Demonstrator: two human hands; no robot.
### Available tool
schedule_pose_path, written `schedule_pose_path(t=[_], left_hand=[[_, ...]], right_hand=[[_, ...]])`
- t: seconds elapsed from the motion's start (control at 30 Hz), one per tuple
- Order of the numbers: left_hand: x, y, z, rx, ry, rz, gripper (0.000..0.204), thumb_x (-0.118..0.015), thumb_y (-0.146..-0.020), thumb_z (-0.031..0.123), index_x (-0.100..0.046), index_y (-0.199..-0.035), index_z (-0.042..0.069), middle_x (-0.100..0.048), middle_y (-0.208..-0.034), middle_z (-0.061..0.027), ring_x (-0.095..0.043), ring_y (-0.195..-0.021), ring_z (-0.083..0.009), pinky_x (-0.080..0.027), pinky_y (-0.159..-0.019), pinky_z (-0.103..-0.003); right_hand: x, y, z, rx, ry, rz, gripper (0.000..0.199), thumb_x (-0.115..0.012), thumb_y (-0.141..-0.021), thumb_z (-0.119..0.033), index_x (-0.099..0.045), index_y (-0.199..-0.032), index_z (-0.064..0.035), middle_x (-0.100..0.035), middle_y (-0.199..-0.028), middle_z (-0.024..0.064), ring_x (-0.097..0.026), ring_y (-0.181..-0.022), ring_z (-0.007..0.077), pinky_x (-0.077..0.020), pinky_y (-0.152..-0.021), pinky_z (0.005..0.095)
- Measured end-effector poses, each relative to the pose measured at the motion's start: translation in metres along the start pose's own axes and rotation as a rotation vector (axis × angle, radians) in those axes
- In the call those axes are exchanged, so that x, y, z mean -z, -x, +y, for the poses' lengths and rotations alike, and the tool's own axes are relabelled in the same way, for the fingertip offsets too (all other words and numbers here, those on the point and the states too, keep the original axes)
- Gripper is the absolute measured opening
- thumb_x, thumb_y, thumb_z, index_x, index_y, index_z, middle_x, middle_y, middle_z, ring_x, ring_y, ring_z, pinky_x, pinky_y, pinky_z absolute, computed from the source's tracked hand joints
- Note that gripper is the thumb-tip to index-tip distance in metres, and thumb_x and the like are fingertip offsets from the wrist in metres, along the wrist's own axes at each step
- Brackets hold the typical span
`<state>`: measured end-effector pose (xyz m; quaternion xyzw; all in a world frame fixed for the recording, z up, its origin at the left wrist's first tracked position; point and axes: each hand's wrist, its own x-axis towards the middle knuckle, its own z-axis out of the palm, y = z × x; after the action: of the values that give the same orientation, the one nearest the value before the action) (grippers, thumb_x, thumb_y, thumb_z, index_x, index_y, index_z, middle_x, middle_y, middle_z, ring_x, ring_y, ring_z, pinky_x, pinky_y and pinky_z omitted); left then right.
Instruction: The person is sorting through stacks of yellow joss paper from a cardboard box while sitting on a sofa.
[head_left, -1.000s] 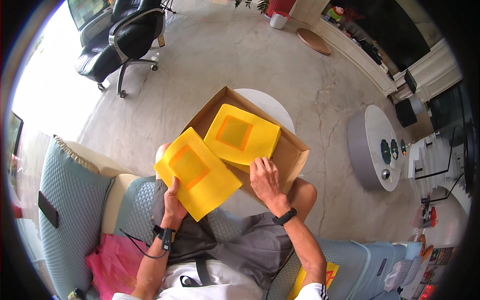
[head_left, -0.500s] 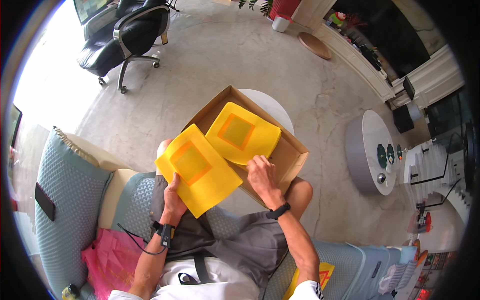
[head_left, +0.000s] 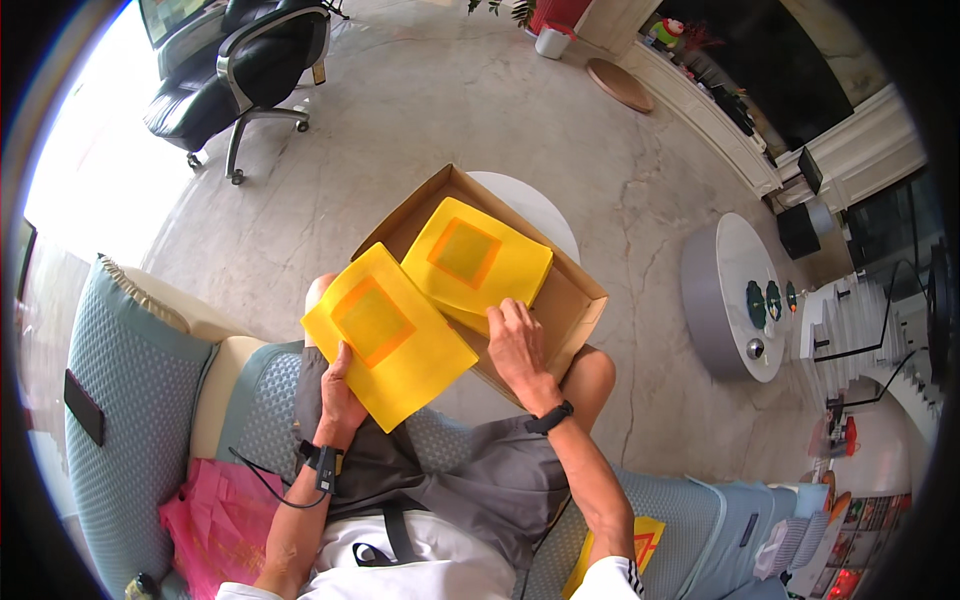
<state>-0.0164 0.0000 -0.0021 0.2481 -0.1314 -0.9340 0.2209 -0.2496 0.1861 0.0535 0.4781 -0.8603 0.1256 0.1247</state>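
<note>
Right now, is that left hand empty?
No, the left hand holds a flat yellow piece near its edge, with the thumb on top.

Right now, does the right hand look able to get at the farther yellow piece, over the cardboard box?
Probably yes: the right hand is at the near edge of the farther yellow piece, with nothing visible between them.

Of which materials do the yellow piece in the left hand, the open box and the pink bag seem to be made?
The yellow piece in the left hand: probably felt or nonwoven fabric, matte with a soft-looking surface. The open box: likely cardboard, plain brown and matte, with thin straight walls. The pink bag: perhaps thin plastic or nonwoven, judging by its crumpled folds.
</note>
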Motion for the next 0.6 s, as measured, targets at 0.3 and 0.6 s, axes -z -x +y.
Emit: schedule_pose_path(t=[0.3, 0.6], left_hand=[[-0.001, 0.002, 0.002, -0.005, -0.008, -0.043, 0.048, -0.054, -0.11, 0.037, -0.051, -0.147, 0.005, -0.062, -0.141, -0.0113, -0.061, -0.128, -0.031, -0.05, -0.11, -0.047], [-0.006, 0.001, -0.002, 0.021, 0.043, -0.083, 0.048, -0.054, -0.111, 0.034, -0.048, -0.148, 0.003, -0.061, -0.143, -0.0125, -0.062, -0.128, -0.0304, -0.052, -0.109, -0.046]], right_hand=[[0.025, -0.022, 0.011, -0.084, -0.263, 0.212, 0.006, -0.062, -0.093, -0.006, -0.058, -0.091, -0.0013, -0.063, -0.088, 0.0196, -0.063, -0.084, 0.042, -0.0545, -0.073, 0.05], [0.036, -0.024, 0.025, -0.191, -0.4, 0.228, 0.014, -0.072, -0.094, -0.009, -0.06, -0.098, -0.0012, -0.068, -0.092, 0.0189, -0.066, -0.081, 0.0412, -0.0529, -0.07, 0.0483]])
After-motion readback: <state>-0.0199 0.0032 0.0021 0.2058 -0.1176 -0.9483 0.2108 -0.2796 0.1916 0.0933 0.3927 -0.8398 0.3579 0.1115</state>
